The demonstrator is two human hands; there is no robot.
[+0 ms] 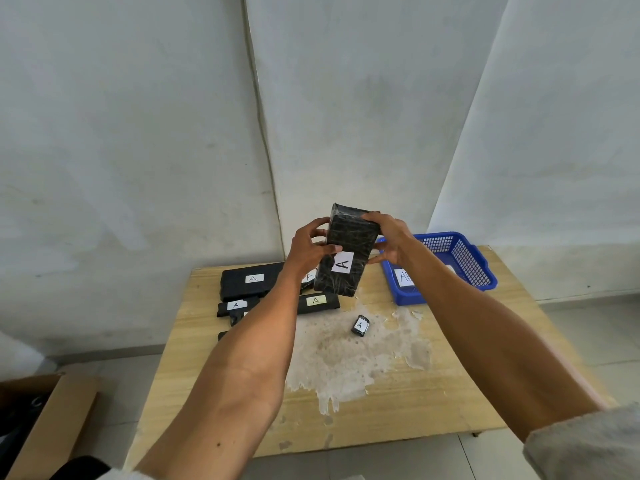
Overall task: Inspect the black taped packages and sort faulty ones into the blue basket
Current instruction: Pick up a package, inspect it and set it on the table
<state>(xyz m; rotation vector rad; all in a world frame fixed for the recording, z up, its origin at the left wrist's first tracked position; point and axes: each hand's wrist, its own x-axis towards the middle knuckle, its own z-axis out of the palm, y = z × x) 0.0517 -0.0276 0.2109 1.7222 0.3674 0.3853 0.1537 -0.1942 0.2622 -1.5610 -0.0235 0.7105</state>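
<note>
Head view takes in a pale wall (138, 133) across the whole upper half, with a thin cable (258, 98) running down it. Below stands the wooden counter (398, 403), its top worn to a whitish patch near the middle. A cardboard box (45, 420) sits on the floor at lower left.

Toward the counter's far right corner rests the blue basket (481, 268), a mesh-walled tray holding at least one white label, partly hidden by the right forearm. At far left a long flat black package (249, 280) lies marked "A"; nearer lie two narrower black packages, one with a white label (237, 305) and one with a yellowish label (318, 302) — both read "A". More black pieces beneath the left forearm are too hidden to make out.

Both hands hold one black taped package (346, 251) in the air above the counter's far middle, tilted, its white "A" label facing the camera. Left hand (311, 249) grips its left edge, thumb across the front beside the label. Right hand (389, 237) clasps the upper right corner, fingers curled over the top.

Smallest of all, a little black package (360, 325) with an "A" label lies alone on the worn patch — well apart from the rest.
</note>
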